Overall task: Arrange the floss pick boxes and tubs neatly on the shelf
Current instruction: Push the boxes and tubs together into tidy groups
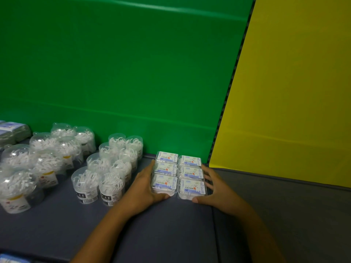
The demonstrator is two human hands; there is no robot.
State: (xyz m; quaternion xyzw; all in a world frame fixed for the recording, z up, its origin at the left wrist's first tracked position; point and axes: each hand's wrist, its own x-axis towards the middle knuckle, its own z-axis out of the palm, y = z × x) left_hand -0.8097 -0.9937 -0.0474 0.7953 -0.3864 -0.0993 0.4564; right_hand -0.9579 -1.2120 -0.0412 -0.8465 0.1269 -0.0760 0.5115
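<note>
Left hand [141, 184] and right hand [214, 186], fingers straight, press sides of 6 clear rectangular boxes [179, 174].

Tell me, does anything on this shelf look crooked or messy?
Mostly tidy. The six boxes sit in a neat block between the left hand and right hand. Only the domed tubs at far left look loosely clustered, not in straight rows.

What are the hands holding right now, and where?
Left hand and right hand press the outer sides of the block of floss pick boxes; nothing lifted.
</note>
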